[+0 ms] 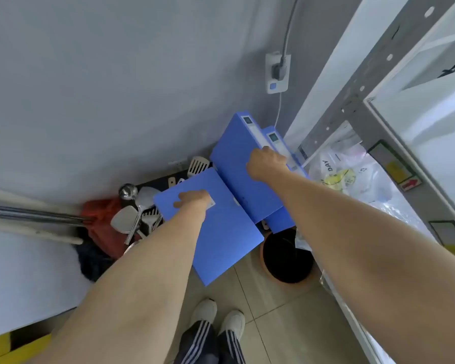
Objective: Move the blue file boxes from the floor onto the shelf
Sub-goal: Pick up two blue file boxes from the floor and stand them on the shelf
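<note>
Grey wall and tan floor tiles meet in a cluttered corner beside a metal shelf (363,82). From the left hand (193,202) outward: it is closed over the top edge of one blue file box (221,240), which stands on edge with its long axis running toward the person's feet. The right hand (267,164) is clamped on the spines of a pair of blue file boxes (234,158), held together and tilted, just beside the first. Both loads are low, over the floor by kitchen utensils (139,216) and a dark bin (286,256). The shelf lies up and to the right, so the right hand is nearer; the pair likely goes first.
</note>
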